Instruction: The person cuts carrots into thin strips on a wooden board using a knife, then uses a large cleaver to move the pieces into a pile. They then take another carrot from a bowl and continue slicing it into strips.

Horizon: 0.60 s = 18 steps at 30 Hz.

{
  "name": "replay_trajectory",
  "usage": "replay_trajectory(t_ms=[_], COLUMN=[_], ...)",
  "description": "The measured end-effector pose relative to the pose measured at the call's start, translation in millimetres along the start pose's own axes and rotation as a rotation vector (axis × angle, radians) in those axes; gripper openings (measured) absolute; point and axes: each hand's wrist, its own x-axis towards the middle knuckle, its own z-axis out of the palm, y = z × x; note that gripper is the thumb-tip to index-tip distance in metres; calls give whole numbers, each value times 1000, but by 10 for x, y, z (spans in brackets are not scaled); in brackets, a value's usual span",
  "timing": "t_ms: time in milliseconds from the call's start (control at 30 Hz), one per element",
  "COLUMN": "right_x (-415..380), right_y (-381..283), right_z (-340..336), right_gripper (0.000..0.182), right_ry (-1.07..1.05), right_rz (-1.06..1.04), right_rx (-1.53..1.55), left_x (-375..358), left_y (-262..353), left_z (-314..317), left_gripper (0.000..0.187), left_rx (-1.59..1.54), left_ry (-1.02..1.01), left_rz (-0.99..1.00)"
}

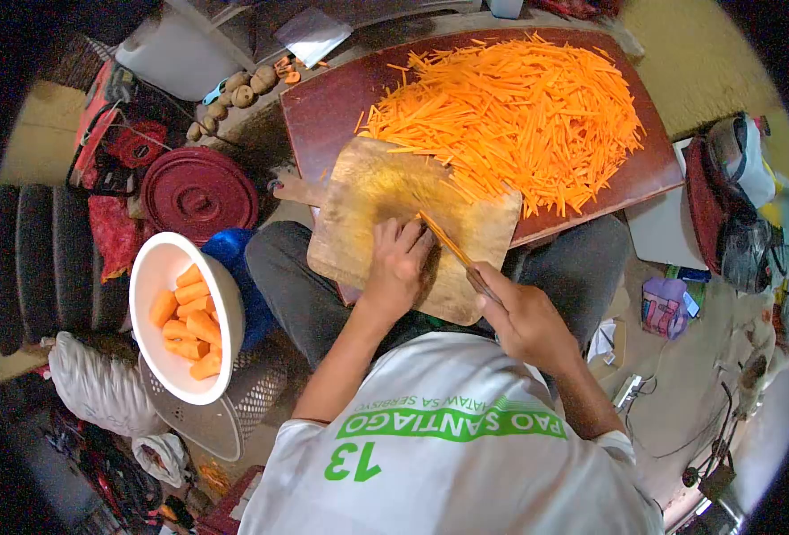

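A wooden cutting board [359,192] lies across my lap, its near part on my legs and its far edge by the red table. My right hand [528,325] is wrapped round the handle of a knife [452,247], whose orange-stained blade slants over the board. Beside the blade, my left hand [399,263] presses down with curled fingers; whatever is under them is hidden. A large heap of carrot strips [528,116] reaches from the table onto the board's far edge. To my left, a white bowl [145,294] holds several peeled carrot pieces [200,325].
The red table [323,111] stands in front of me. On the left are a dark red lidded bucket [198,192], a perforated plastic stool [194,415] under the bowl, and several brown root vegetables [241,94]. A purple bag [664,308] and cables lie on the right-hand floor.
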Motion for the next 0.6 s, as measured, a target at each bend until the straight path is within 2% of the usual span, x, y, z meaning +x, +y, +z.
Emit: replay_trajectory(t_ms=[67, 167, 267, 367, 467, 600], right_x=[171, 470, 334, 73, 142, 459], right_y=[103, 64, 13, -96, 65, 25], right_z=[136, 105, 82, -18, 217, 165], right_gripper=[42, 43, 45, 47, 48, 48], right_ry=[121, 72, 149, -5, 146, 96], right_rz=[-117, -146, -189, 61, -118, -133], right_rx=[-11, -29, 11, 12, 33, -55], left_x=[3, -2, 26, 39, 28, 36], left_y=[8, 21, 18, 21, 3, 14], left_z=[10, 31, -11, -3, 5, -12], left_gripper=[39, 40, 40, 41, 42, 40], left_rx=[-43, -50, -54, -83, -101, -91], left_ry=[-21, -3, 9, 52, 64, 39], left_rz=[-38, -73, -81, -67, -57, -75])
